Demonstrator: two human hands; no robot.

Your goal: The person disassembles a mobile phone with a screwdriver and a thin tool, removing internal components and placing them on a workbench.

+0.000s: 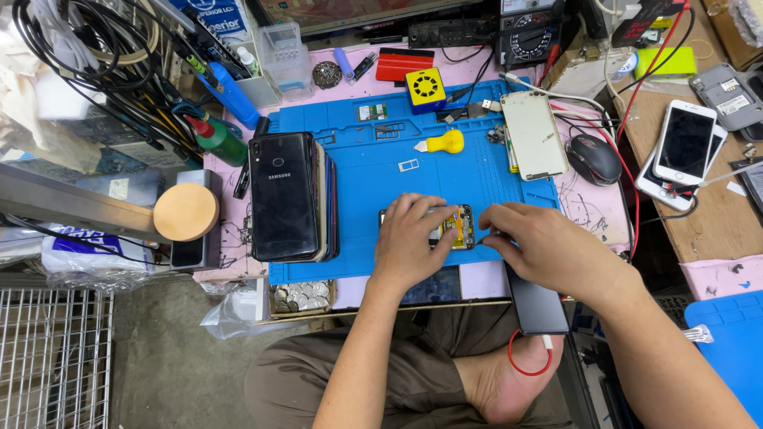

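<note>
I had the opened phone point(455, 226) flat on the blue mat point(366, 171), its yellow-taped insides facing up. My left hand point(413, 238) lay spread over its left half, fingers point(419, 208) pressing down rather than curled round it, so the body sat pinned under my palm. My right hand point(544, 250) came in from the right, fingers pinched on what looked like a thin tool whose tip met the phone's right edge; I could not make out the tool itself. To do this well, I judged the left-hand pressure had to be even and the tip shallow and level with the board. The stack of phones point(290, 199) lay well left of my left fingers, the yellow suction handle point(445, 143) beyond them.
</note>
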